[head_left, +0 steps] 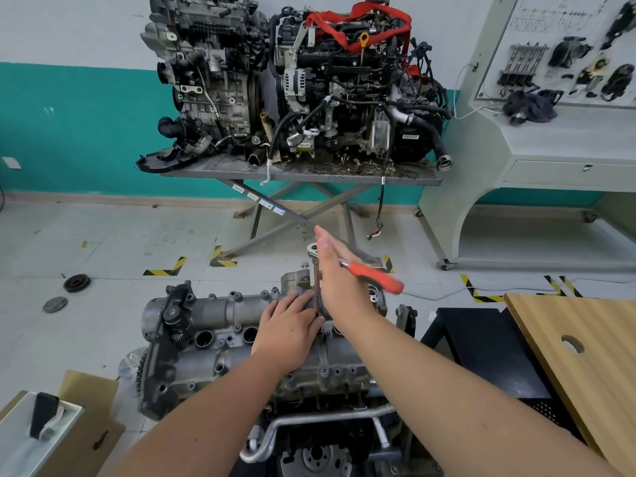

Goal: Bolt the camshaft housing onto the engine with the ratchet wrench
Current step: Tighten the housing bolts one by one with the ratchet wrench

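Observation:
The grey camshaft housing [220,309] lies on top of the engine [241,371] in front of me, with several bolts along its edges. A ratchet wrench with an orange handle [378,278] stands on a long extension bar [317,287] that drops to the housing's middle. My right hand [335,273] is flat with straight fingers against the wrench, just beside its head [312,248]; the handle sticks out to the right behind it. My left hand [289,328] rests palm down on the housing, its thumb side next to the foot of the extension. The socket is hidden.
A wooden board [578,356] and a black stand [488,346] sit to my right. A cardboard box [89,407] is at lower left. Two more engines stand on a metal table [303,173] across the tiled floor; a pulley [76,282] lies on the floor.

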The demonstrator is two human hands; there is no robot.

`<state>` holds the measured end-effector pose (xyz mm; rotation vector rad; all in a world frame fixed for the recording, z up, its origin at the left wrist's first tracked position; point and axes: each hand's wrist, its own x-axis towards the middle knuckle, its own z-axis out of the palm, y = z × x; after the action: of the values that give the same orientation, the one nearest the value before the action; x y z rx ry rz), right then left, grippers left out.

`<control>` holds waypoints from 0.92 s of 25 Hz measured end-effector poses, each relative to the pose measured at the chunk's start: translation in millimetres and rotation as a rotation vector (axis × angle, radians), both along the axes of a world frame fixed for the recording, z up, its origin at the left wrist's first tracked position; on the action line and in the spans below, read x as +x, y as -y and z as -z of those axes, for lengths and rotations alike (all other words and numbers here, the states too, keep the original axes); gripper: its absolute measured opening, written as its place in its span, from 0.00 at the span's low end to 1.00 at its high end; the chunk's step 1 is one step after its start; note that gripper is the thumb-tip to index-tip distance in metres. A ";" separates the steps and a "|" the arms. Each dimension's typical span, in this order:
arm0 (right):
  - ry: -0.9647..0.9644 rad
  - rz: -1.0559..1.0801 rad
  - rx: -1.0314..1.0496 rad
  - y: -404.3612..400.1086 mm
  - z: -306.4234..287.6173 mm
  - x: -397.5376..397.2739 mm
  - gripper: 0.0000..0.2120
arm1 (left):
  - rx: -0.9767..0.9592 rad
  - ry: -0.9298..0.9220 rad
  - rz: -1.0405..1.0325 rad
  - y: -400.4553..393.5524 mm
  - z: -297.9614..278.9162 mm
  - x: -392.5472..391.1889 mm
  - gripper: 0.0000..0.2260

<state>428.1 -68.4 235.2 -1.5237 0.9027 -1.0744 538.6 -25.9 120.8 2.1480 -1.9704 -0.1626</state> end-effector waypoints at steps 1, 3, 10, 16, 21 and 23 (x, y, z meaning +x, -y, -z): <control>-0.089 0.046 -0.234 0.2 3.7 -0.2 0.12 | 0.003 0.000 0.007 -1.2 -0.5 -0.1 0.19; -0.284 0.105 -0.758 6.9 8.1 -0.5 0.11 | 0.005 -0.034 0.013 -2.1 -2.7 0.0 0.19; -1.126 -0.159 -1.157 15.2 -29.1 -2.4 0.18 | -0.017 0.013 0.015 -2.5 -8.2 -2.4 0.18; -1.214 -0.230 -0.874 22.5 -54.3 0.2 0.17 | -0.013 0.012 0.012 0.5 0.3 -0.4 0.19; -0.171 -0.208 0.542 22.5 -56.3 2.1 0.06 | -0.011 0.006 0.010 -0.1 3.8 0.5 0.20; 0.256 -0.176 0.760 14.3 -47.9 -0.3 0.04 | -0.016 0.007 0.014 0.3 4.2 0.7 0.22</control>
<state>427.8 -82.7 283.1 -0.7941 0.8430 -0.6586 539.3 -26.2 116.6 2.1285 -1.9839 -0.1407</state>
